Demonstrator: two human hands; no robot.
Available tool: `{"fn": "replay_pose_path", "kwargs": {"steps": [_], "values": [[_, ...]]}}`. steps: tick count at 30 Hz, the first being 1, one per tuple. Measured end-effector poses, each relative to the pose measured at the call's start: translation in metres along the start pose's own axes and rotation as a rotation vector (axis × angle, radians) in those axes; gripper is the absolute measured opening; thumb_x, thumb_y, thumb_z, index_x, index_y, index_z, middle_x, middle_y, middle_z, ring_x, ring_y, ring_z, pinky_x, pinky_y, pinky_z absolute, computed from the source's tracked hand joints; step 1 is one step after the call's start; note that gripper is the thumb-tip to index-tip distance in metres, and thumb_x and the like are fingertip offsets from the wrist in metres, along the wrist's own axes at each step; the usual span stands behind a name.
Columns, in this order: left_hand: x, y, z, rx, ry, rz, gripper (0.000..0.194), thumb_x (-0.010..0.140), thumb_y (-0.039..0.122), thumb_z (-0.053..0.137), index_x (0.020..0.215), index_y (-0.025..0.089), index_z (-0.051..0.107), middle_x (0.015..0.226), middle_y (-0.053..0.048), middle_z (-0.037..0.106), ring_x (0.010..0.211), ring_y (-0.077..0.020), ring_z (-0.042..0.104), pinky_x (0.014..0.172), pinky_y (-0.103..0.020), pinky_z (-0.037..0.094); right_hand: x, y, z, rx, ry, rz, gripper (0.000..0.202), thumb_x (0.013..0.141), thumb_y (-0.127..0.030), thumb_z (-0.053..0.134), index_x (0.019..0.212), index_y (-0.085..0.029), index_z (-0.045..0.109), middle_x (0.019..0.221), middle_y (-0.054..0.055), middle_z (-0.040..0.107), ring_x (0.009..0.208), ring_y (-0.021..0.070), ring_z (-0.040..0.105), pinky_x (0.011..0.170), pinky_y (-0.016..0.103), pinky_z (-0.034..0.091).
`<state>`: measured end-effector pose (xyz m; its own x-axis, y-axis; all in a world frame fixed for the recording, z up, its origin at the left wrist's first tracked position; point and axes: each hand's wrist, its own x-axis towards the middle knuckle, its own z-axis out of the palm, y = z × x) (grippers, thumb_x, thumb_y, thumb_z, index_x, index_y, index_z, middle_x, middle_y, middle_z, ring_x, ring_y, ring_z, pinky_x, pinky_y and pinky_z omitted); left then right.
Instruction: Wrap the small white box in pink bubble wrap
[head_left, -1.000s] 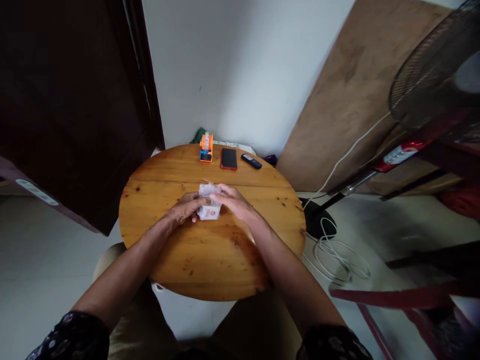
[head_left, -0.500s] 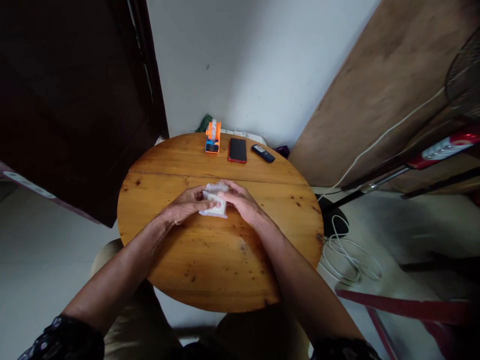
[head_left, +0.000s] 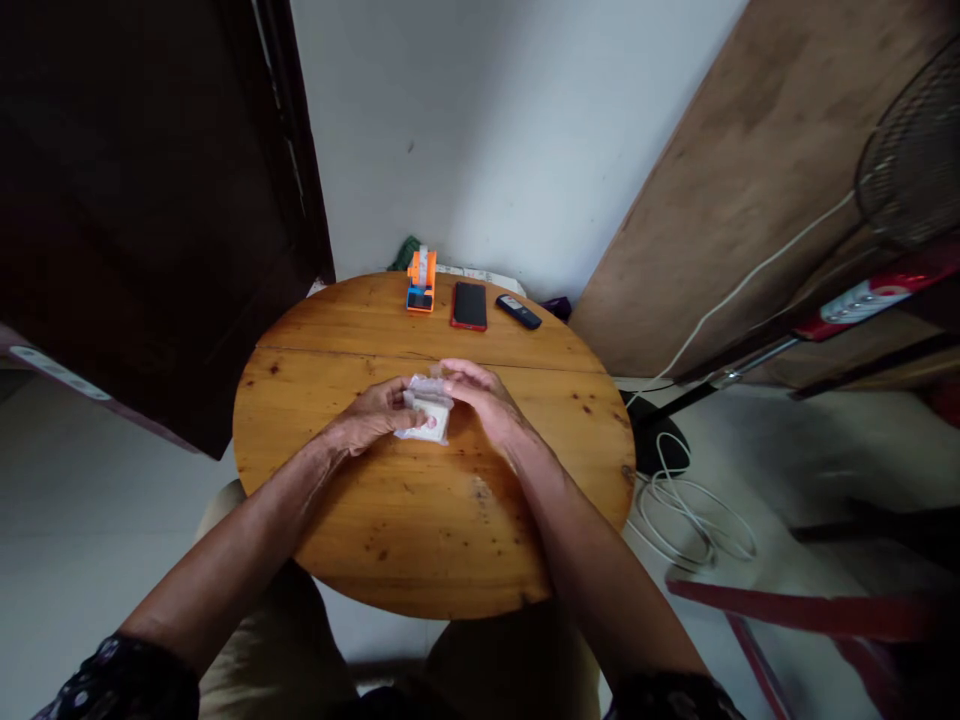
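Note:
Over the middle of the table is a small whitish rectangular packet (head_left: 430, 424) in clear, crinkled plastic, with a reddish mark on its top. My left hand (head_left: 373, 415) grips its left side, thumb pressed on top and fingers along the far edge. At the packet's far right corner, my right hand (head_left: 484, 395) curves around the loose plastic (head_left: 427, 388), with its thumb and fingers on the wrap's edge. Some of the right fingertips are hidden behind the plastic.
Along the far side of the round wooden table (head_left: 420, 540) stand an orange and blue tape dispenser (head_left: 421, 282), a dark phone with a red edge (head_left: 469, 306) and a dark handset (head_left: 518, 311). A fan (head_left: 915, 150) and coiled white cable (head_left: 686, 510) are at the right.
My right thumb has drawn back from the packet's top to its far right corner, uncovering more of the top face. The left hand keeps its hold. The view has shifted slightly.

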<state>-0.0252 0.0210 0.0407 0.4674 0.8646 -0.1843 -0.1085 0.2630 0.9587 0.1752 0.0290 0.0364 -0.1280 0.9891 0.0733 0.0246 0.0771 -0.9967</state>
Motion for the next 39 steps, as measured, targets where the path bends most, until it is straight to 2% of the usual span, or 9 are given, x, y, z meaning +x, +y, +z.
{"fn": "replay_pose_path", "kwargs": {"steps": [5,9,14,18,23,32,35,39], "values": [[-0.003,0.002,0.004,0.068,-0.021,0.006,0.063,0.058,0.021,0.086,0.116,0.014,0.063,0.110,-0.009,0.072,0.097,-0.0187,0.067,0.086,-0.031,0.051,-0.002,-0.003,0.008,0.000,0.037,-0.037,0.031,0.067,-0.041,0.078,0.088,-0.020,0.070,0.075,-0.002,0.064,0.069,0.0129,0.056,0.071,0.029,0.045],[-0.005,0.003,0.004,0.140,-0.039,0.009,0.061,0.061,0.029,0.087,0.116,0.015,0.064,0.109,-0.009,0.073,0.097,-0.0204,0.067,0.085,-0.032,0.050,-0.007,-0.010,0.016,-0.014,0.077,-0.100,0.024,0.073,-0.040,0.073,0.085,-0.020,0.067,0.077,-0.002,0.064,0.067,0.0118,0.055,0.065,0.027,0.044],[-0.005,0.002,-0.001,0.211,-0.048,0.036,0.050,0.068,0.033,0.082,0.113,0.017,0.068,0.110,-0.007,0.073,0.094,-0.0189,0.067,0.084,-0.031,0.049,-0.013,-0.020,0.021,-0.113,0.073,-0.209,0.017,0.078,-0.036,0.066,0.078,-0.021,0.058,0.070,-0.002,0.061,0.064,0.0122,0.054,0.064,0.027,0.045],[-0.002,0.000,-0.004,0.210,-0.067,0.055,0.048,0.069,0.036,0.081,0.112,0.017,0.070,0.110,-0.008,0.074,0.095,-0.0197,0.067,0.084,-0.031,0.049,-0.014,-0.022,0.020,-0.174,0.082,-0.247,0.015,0.079,-0.034,0.064,0.075,-0.021,0.057,0.069,-0.002,0.061,0.063,0.0124,0.053,0.063,0.027,0.045],[0.000,-0.002,-0.006,0.217,-0.033,0.072,0.046,0.069,0.037,0.082,0.109,0.018,0.071,0.106,-0.006,0.074,0.094,-0.0193,0.067,0.086,-0.032,0.049,-0.019,-0.022,0.022,-0.229,0.081,-0.291,0.013,0.081,-0.033,0.063,0.077,-0.021,0.059,0.069,-0.002,0.060,0.062,0.0119,0.052,0.061,0.026,0.043],[-0.002,0.003,-0.001,0.411,0.140,0.097,0.039,0.071,0.042,0.073,0.101,0.017,0.070,0.088,-0.002,0.071,0.076,-0.0162,0.062,0.069,-0.027,0.046,-0.026,-0.018,0.023,-0.491,0.025,-0.412,0.010,0.086,-0.024,0.057,0.079,-0.023,0.064,0.081,0.001,0.070,0.078,0.0166,0.065,0.077,0.029,0.049],[-0.002,0.005,-0.003,0.437,0.162,0.104,0.037,0.071,0.041,0.072,0.099,0.017,0.070,0.087,-0.002,0.070,0.076,-0.0161,0.061,0.070,-0.027,0.047,-0.026,-0.015,0.023,-0.621,-0.015,-0.479,0.013,0.088,-0.019,0.056,0.081,-0.024,0.066,0.089,0.002,0.074,0.090,0.0190,0.068,0.086,0.033,0.050],[0.000,0.005,-0.010,0.359,0.110,0.118,0.037,0.071,0.039,0.070,0.101,0.017,0.071,0.094,-0.003,0.072,0.083,-0.0177,0.063,0.079,-0.029,0.049,-0.026,-0.017,0.019,-0.776,-0.104,-0.582,0.017,0.089,-0.018,0.056,0.081,-0.025,0.068,0.098,0.002,0.076,0.096,0.0193,0.069,0.089,0.035,0.048]]}}
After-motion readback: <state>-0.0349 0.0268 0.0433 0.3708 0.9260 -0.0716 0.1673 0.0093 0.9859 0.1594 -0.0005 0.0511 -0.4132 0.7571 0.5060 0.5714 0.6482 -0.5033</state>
